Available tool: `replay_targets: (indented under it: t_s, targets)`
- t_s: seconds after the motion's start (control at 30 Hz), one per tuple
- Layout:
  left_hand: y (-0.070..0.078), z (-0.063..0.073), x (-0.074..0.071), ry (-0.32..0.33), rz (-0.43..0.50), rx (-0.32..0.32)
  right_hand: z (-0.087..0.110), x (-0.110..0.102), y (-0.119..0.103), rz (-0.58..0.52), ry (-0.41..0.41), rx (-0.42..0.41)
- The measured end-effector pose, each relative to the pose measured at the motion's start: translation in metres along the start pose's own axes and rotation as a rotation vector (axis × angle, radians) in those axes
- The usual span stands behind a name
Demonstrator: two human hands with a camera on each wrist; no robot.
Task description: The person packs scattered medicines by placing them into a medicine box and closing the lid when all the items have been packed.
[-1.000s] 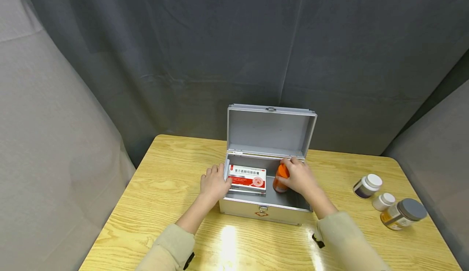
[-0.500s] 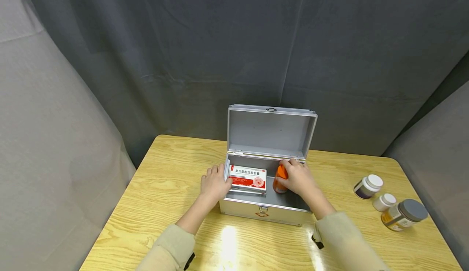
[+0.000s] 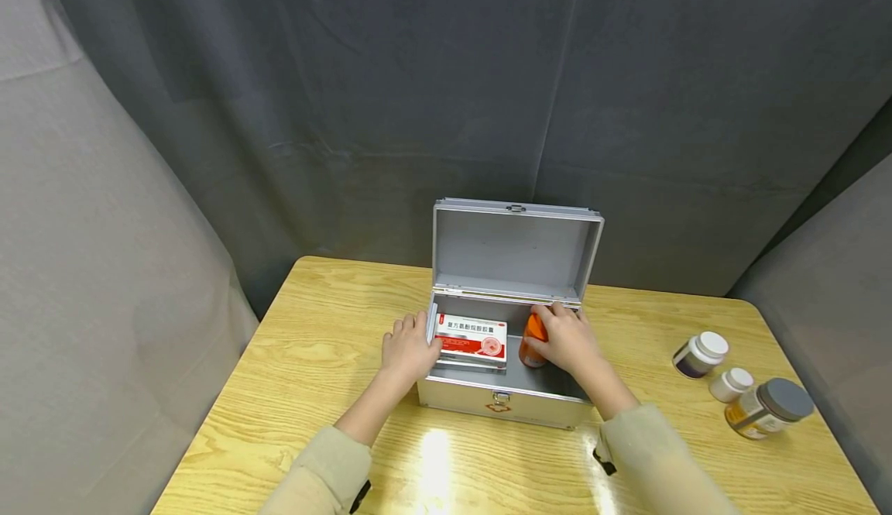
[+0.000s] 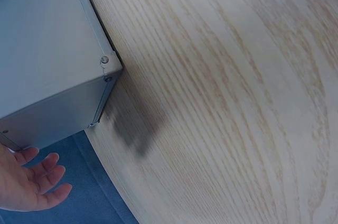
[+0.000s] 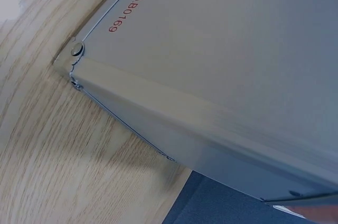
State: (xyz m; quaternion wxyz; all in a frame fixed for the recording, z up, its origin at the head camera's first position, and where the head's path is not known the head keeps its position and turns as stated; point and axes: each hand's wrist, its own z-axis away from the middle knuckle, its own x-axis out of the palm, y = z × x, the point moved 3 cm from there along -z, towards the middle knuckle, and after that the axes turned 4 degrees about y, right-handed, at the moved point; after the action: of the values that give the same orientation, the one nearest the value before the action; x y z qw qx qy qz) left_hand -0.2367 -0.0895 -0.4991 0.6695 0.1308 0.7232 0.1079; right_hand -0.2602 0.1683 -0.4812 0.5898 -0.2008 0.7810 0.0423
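Note:
An aluminium first-aid case [image 3: 460,393] stands on the table with its lid [image 3: 519,248] raised. Inside at the left lies a red-and-white medicine box [image 3: 471,337]. My left hand [image 3: 407,352] rests at the case's left rim, thumb over the edge beside the medicine box. In the left wrist view the fingers [image 4: 50,179] are relaxed and spread outside the side wall. My right hand [image 3: 570,338] reaches over the right side and grips an orange pill bottle [image 3: 533,351] around its cap, inside the case; only a sliver of that hand shows in the right wrist view.
On the right of the wooden table [image 3: 334,298] stand a white-capped dark-labelled bottle [image 3: 700,354], a small white bottle [image 3: 730,383] and a grey-lidded jar [image 3: 766,408]. A dark curtain [image 3: 418,112] hangs behind the table.

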Motion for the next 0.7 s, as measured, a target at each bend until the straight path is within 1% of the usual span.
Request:
replay_targets:
  t_s: [0.3,0.5,0.7]
  targets:
    - [0.0,0.0,0.0,-0.002,-0.009,0.005,0.003,-0.008,-0.003,0.005,0.007,-0.015]
    - [0.0,0.001,-0.001,0.013,-0.014,0.012,0.005,-0.018,-0.005,0.038,0.027,-0.04]
    - [0.0,0.0,0.0,0.009,-0.015,0.009,0.008,-0.031,-0.006,0.022,0.042,-0.049]
